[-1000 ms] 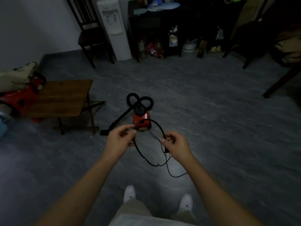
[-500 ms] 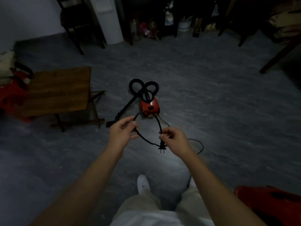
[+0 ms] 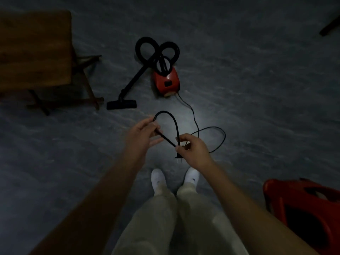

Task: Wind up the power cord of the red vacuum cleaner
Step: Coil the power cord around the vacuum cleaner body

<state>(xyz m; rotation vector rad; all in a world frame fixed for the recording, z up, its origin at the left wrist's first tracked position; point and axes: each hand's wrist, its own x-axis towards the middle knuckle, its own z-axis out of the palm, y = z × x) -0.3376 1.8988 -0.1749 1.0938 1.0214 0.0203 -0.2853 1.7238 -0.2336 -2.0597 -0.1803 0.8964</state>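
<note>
The power cord (image 3: 166,112) forms one small loop between the two hands. Its plug (image 3: 178,156) hangs under the right hand (image 3: 193,151), which pinches the loop's crossing with curled fingers. The left hand (image 3: 141,137) pinches the loop's other side. The slack leaves the right hand rightward, curls on the floor (image 3: 257,107) and runs ahead to the red vacuum cleaner (image 3: 166,80) (most of it not yet coiled). The right hand is nearer; the left would likely have to reach across for the next turn.

Red vacuum cleaner (image 3: 167,82), black power cord (image 3: 191,109), grey floor (image 3: 257,89).
</note>
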